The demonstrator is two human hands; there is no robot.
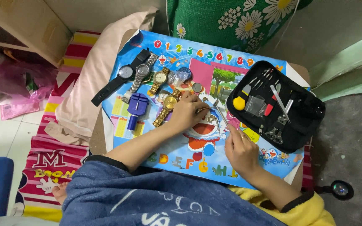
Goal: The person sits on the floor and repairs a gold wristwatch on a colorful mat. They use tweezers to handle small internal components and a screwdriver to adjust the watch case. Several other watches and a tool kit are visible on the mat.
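Note:
My left hand (186, 112) rests on a small cartoon-printed table (214, 54), its fingers pinching a small metal part near the middle. Just left of it lies a gold wristwatch (167, 108). My right hand (240, 148) grips a thin metal tool (220, 111) whose tip points toward the left hand's fingertips. Further left lie a black-strapped watch (118, 81), a silver watch (141, 76), another gold watch (159, 80) and a blue watch tool (136, 109). A loose round watch part (197, 87) sits above my left hand.
An open black tool case (302, 121) with a yellow-handled tool, tweezers and several small tools lies at the table's right. A beige pillow (93, 79) lies left, a green flowered cushion (231, 16) behind. A striped mat covers the floor; a small round loupe (340, 189) sits lower right.

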